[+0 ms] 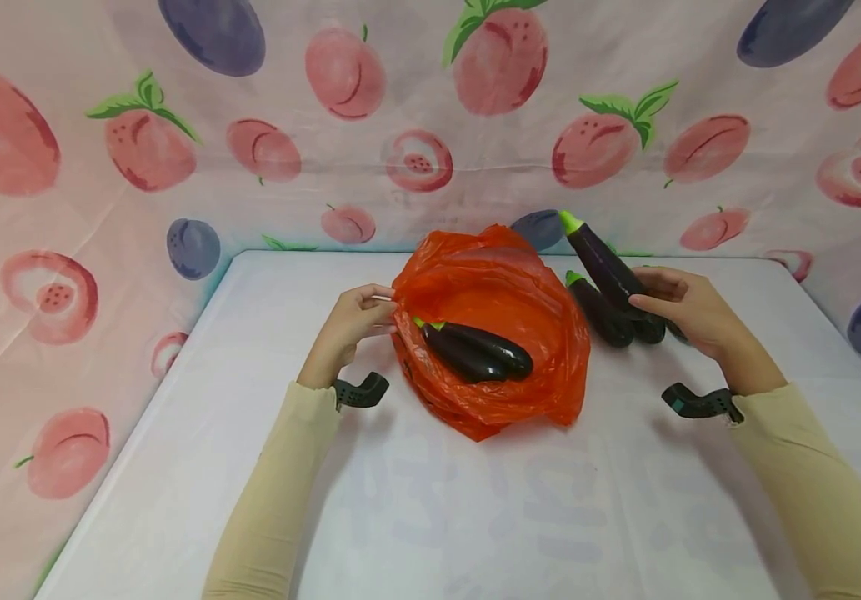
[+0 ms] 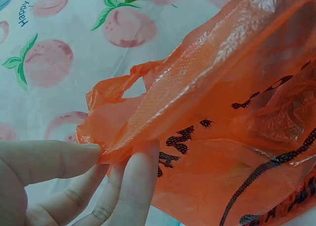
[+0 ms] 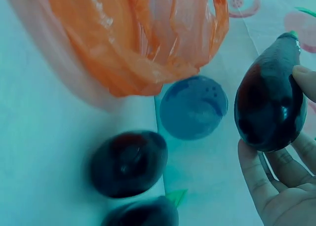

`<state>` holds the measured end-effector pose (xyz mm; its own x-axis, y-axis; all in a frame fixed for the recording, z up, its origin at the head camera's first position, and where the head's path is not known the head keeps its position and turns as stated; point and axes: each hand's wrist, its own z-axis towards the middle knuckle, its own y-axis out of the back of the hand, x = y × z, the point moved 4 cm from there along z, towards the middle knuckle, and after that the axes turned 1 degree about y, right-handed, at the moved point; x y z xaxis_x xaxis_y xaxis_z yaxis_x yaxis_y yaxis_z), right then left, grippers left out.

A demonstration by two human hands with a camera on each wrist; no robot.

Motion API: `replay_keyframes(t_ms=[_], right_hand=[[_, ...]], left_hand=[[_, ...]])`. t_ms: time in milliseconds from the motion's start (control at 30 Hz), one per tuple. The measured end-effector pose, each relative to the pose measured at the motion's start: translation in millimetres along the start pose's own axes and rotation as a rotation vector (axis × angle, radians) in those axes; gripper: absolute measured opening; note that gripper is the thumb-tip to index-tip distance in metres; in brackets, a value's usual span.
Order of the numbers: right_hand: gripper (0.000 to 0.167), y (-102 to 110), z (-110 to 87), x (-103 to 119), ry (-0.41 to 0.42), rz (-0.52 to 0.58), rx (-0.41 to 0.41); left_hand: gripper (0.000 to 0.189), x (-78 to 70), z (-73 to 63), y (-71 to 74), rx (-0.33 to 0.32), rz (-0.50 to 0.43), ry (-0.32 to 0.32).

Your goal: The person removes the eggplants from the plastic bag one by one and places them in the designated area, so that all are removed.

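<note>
An orange-red plastic bag [image 1: 490,283] stands with its mouth spread on the white table, and two eggplants [image 1: 475,350] lie inside it. At the bag's left rim, my left hand [image 1: 358,321] pinches the plastic; the left wrist view shows thumb and fingers on the edge of the bag [image 2: 197,137]. To the right of the bag my right hand [image 1: 688,308] grips an eggplant [image 1: 603,258], its green stem end pointing up and left. In the right wrist view this eggplant [image 3: 271,97] is held clear of the others between thumb and fingers.
Behind and under the held eggplant, several more eggplants [image 1: 598,312] lie on the table [image 1: 550,517], partly hidden. A fruit-printed cloth [image 1: 415,83] hangs at the back and left. Each wrist wears a black camera mount [image 1: 700,402].
</note>
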<state>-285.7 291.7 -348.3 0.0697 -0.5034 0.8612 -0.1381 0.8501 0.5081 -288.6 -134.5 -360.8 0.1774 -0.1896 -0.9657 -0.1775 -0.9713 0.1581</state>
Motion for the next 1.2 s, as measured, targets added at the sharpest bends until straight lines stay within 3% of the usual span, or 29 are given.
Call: replay_keyframes(t_ms=[200,467,700,933,1200], right_hand=[[0.04,8,-5.9,-5,0.099,0.067,-0.061],[0.039,23,-13.2,-17,0.113,0.094,-0.147],[0.04,42,-21.2,-30,0.077,0.115,-0.238],[0.037,59,-29.1,-47,0.034,0.286,-0.346],[0.052,81,-25.9,-91,-0.075,0.156,-0.455]], left_hand=[[0.034,0.3,-1.1,-0.5,0.003,0.01,-0.005],[0.034,1.4,0.3,-1.3,0.009,0.013,-0.003],[0.032,1.9,0.6,-2.0,0.002,0.011,0.011],[0.031,1.5,0.7,-3.2,-0.001,0.016,0.026],[0.032,1.2,0.6,-3.7,0.006,0.02,0.012]])
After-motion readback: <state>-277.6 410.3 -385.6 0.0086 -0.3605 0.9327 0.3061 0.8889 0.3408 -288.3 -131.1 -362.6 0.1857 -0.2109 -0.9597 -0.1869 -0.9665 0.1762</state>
